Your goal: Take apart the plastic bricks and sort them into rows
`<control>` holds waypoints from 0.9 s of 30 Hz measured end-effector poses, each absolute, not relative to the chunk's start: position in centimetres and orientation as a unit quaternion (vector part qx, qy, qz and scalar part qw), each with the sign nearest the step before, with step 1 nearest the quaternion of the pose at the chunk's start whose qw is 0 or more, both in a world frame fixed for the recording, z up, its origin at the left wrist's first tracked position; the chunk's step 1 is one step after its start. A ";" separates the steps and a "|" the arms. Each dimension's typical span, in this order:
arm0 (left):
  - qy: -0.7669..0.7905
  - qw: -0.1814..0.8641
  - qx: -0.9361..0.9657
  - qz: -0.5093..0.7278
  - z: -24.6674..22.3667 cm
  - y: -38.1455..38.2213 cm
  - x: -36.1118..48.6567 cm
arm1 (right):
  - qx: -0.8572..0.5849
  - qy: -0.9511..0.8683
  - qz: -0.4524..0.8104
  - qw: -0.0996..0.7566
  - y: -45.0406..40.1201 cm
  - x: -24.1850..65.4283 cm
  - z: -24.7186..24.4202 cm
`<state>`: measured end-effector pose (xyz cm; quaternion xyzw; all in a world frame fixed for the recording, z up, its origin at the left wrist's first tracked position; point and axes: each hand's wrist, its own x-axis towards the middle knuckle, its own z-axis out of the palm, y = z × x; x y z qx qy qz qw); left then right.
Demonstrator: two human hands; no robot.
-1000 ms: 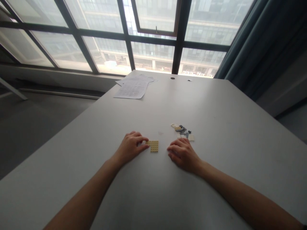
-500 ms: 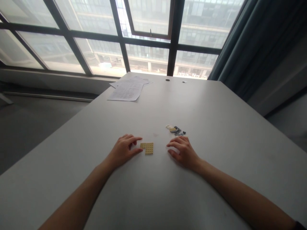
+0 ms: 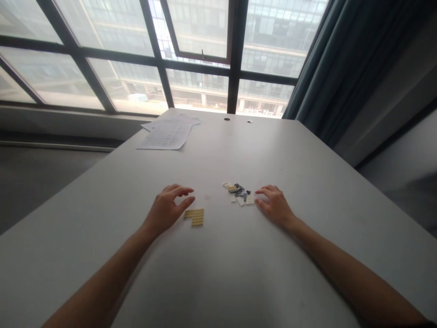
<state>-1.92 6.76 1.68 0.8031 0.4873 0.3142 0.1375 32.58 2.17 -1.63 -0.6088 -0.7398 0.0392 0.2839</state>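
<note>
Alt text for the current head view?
A person's open left hand is beside an L-shaped tan studded piece on a white table; the open right hand is at the edge of a small pile of white, grey and tan pieces. Papers lie farther back, before large windows, with a dark curtain at right.

There is one bare left hand [image 3: 165, 206]; one bare right hand [image 3: 276, 207]; one tan, L-shaped, studded plastic panel [image 3: 197, 217]; one heap of small white, tan, grey and black plastic pieces [image 3: 236, 192], too jumbled to count singly; at least two white printed paper sheets [image 3: 165, 137]; one white table [image 3: 218, 278]; one blue-grey fabric curtain [image 3: 319, 75].
</note>
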 end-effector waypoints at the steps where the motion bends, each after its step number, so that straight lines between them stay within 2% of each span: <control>1: 0.480 0.117 0.812 0.311 1.9 7.1 -0.8 | -0.614 -0.736 0.036 0.283 2.7 31.7 -1.4; 5: 0.430 0.066 0.864 0.253 2.0 8.4 4.2 | -0.634 -0.725 0.038 0.267 4.4 28.4 -0.6; 10: 0.369 0.033 0.913 0.171 1.4 9.7 8.5 | -0.635 -0.714 0.044 0.292 4.2 28.3 -0.9; 27: 0.365 0.026 0.919 0.146 1.2 10.4 6.6 | -0.630 -0.704 0.058 0.321 1.4 30.4 -1.8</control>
